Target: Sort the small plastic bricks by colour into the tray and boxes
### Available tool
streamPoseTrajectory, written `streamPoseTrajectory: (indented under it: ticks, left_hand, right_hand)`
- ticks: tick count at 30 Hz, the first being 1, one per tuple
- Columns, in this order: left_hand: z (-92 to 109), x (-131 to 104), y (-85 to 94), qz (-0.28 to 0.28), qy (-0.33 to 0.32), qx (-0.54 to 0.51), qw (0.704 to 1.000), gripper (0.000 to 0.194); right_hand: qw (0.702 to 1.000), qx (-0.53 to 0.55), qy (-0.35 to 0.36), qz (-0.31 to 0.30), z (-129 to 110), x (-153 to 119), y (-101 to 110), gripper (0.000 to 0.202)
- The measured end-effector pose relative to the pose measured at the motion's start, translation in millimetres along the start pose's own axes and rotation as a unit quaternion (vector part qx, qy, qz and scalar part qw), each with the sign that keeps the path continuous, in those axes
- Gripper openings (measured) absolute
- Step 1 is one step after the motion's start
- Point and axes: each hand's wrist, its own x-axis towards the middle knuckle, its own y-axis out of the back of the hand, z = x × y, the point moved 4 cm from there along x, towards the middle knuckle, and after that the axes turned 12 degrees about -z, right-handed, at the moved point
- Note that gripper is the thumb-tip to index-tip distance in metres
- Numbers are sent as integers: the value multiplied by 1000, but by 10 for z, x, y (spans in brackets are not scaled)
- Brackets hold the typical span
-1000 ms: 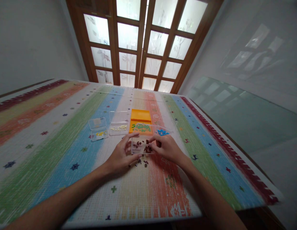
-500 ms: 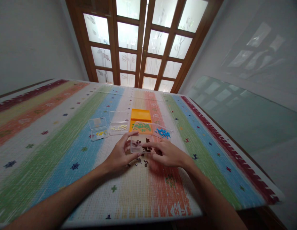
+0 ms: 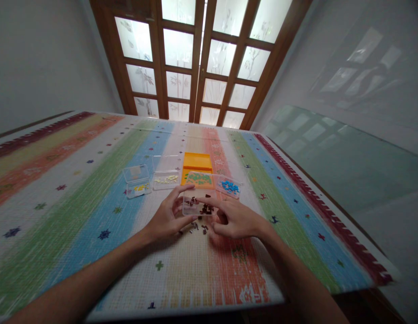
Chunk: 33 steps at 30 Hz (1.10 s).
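Observation:
My left hand (image 3: 168, 218) grips the left side of a clear plastic box (image 3: 186, 210), thumb at its near edge and fingers at the far side. Several dark brown pieces (image 3: 206, 209) lie inside, most of them toward the right. My right hand (image 3: 237, 218) reaches over the box from the right, its index finger stretched to the pieces at the left and its other fingers curled. Whether it holds a piece is too small to tell. More dark pieces (image 3: 204, 228) lie on the cloth just in front of the box.
Behind stand an orange case (image 3: 197, 160) with a clear tray of green pieces (image 3: 200, 179) at it, a box of blue pieces (image 3: 229, 186), a box of cream pieces (image 3: 166, 180) and a box of yellow pieces (image 3: 140, 187). A striped cloth (image 3: 128, 225) covers the table.
My right index finger has moved left and slightly away from me across the box, over the pieces at the left. My left hand still holds the box.

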Motion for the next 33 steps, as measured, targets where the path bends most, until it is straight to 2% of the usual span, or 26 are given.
streamPoseTrajectory:
  ticks: [8, 12, 16, 26, 33]
  left_hand:
    - [-6, -4, -2, 0, 13, 4, 1000, 65]
    - [6, -8, -25, -6, -1, 8, 1000, 62]
    - [-18, -13, -31, -14, -21, 34, 999, 61]
    - [-14, -10, -21, -14, -29, 48, 998, 60]
    - [-23, -7, -18, -7, -41, 67, 997, 60]
  right_hand:
    - [998, 36, 38, -45, -17, -57, 24, 62]
    - [994, 77, 34, -75, -14, -72, 5, 76]
    - [993, 89, -2, -72, -9, -54, -24, 89]
    - [987, 110, 30, -118, -56, -55, -3, 83]
    - [980, 152, 43, -118, -83, -31, -44, 97]
